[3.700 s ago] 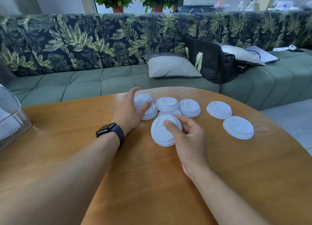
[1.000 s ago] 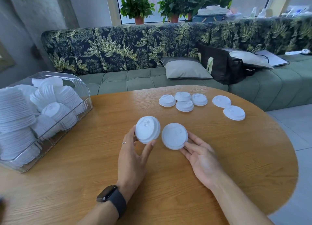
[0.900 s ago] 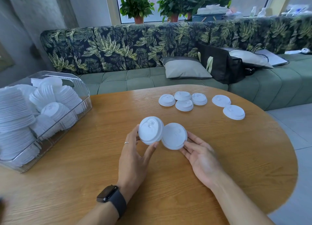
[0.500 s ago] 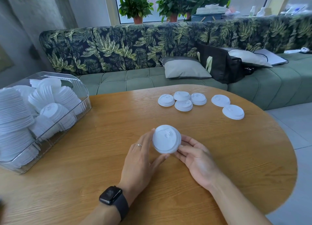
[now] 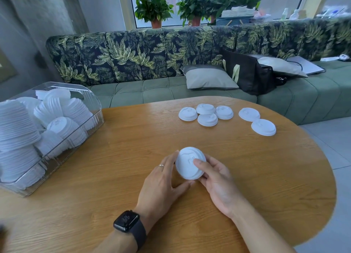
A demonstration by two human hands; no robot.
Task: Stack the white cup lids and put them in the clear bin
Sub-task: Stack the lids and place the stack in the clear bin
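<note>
Lid stack (image 5: pixel 190 163) is held in both hands low over the near middle of the table (image 5: pixel 114 154), well apart from the clear bin (image 5: pixel 90 100) at the table's left edge. Contact with the wood can't be told.

Orientation: the part is round, so no long axis is defined. The disc axis is tilted up and back toward the camera. The top face is presented to the viewer and the lower rim sits nearest the tabletop. Lid count in the stack can't be read from this angle.

Look: matte white, with a raised dome inside a stepped outer rim. An embossed sip feature is seen on the face, partly covered by a thumb.

Grip:
- Left hand (image 5: pixel 161 184): fingers are curled round the left rim and the thumb is tucked under the lower edge. The stack is gripped.
- Right hand (image 5: pixel 218 180): the thumb is laid on the top face and the fingers are wrapped behind the right rim. The stack is gripped here too.

Six loose lids (image 5: pixel 207 119) are laid flat at the far side of the table. Four are clustered, touching or overlapping, and two are set apart to the right. The bin is packed with nested lid stacks (image 5: pixel 62 127) lying at mixed angles.

A smartwatch (image 5: pixel 127 221) is worn on the left wrist and a ring (image 5: pixel 161 165) on a left finger.
</note>
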